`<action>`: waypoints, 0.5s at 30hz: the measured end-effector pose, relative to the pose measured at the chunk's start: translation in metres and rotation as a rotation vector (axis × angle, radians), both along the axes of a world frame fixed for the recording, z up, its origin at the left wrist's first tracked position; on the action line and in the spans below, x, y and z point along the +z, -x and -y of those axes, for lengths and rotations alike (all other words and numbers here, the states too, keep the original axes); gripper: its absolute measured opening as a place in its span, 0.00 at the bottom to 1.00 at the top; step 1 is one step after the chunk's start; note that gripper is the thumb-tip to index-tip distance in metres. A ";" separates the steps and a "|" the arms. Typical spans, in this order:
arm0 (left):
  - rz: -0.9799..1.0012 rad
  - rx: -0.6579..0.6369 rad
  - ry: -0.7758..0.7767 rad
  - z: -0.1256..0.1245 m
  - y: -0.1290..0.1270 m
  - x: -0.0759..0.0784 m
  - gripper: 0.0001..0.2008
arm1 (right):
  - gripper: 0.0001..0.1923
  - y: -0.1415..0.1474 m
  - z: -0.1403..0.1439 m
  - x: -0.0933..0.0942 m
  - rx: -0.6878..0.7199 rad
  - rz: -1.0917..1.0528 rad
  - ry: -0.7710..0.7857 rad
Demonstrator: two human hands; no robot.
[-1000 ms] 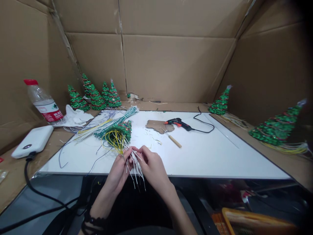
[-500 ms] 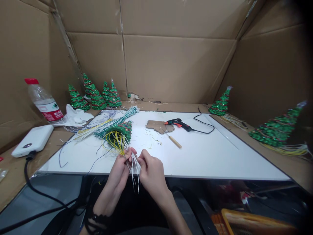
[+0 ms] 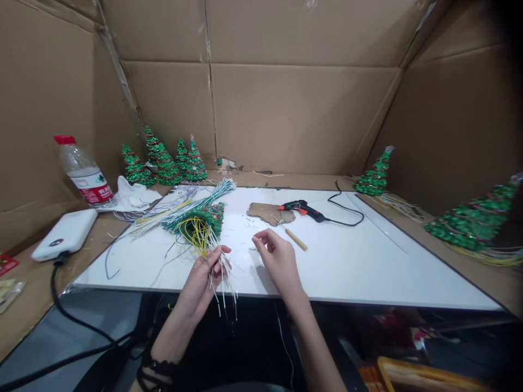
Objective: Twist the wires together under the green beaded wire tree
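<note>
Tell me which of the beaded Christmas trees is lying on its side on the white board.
The tree with yellow wires spilling from its base, lying just ahead of the left hand. The others stand upright on the cardboard: a group at back left and two at right.

Left hand at the near edge of the table, fingers closed around a bundle of white wires that trail from a beaded green tree lying on its side. Right hand just beside it, apart from the wires, thumb and forefinger pinched; whether they hold anything cannot be told. Glue gun and wooden-handled awl lie mid-table; water bottle at the far left corner.
</note>
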State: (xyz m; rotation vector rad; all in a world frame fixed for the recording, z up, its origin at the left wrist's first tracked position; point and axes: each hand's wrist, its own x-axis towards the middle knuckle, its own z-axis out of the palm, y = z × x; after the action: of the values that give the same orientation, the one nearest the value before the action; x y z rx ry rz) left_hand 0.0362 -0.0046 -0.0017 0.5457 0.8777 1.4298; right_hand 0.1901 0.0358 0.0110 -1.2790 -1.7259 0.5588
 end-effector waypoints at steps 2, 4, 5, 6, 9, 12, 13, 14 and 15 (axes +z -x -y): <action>-0.031 -0.007 -0.002 0.000 0.000 0.000 0.10 | 0.07 0.003 -0.007 0.000 -0.011 0.032 -0.009; -0.044 -0.015 -0.008 -0.001 0.000 0.000 0.11 | 0.08 0.003 -0.012 -0.001 -0.004 0.078 -0.008; -0.044 -0.017 -0.011 -0.002 0.000 0.000 0.11 | 0.09 0.003 -0.014 -0.002 -0.002 0.104 -0.002; -0.043 -0.018 -0.012 -0.002 0.000 -0.001 0.11 | 0.10 0.002 -0.015 -0.002 -0.004 0.129 0.007; -0.016 -0.027 0.000 -0.002 0.001 0.000 0.10 | 0.13 0.001 -0.013 -0.001 -0.028 0.152 0.024; 0.047 -0.074 0.013 -0.001 0.003 0.001 0.08 | 0.13 0.004 0.001 0.002 0.065 0.050 0.031; 0.070 -0.091 0.015 0.000 0.004 0.001 0.07 | 0.12 0.006 0.007 0.004 0.131 0.001 0.042; 0.089 -0.105 0.017 0.000 0.005 0.000 0.07 | 0.12 0.007 0.015 0.005 0.199 -0.047 0.060; 0.104 -0.114 0.018 0.000 0.006 0.000 0.06 | 0.12 0.009 0.022 0.007 0.244 -0.088 0.081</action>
State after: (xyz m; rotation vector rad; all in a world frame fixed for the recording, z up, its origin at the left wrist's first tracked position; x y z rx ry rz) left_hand 0.0301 -0.0051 -0.0016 0.4949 0.7645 1.3337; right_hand 0.1809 0.0134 0.0177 -1.0878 -1.8127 0.8223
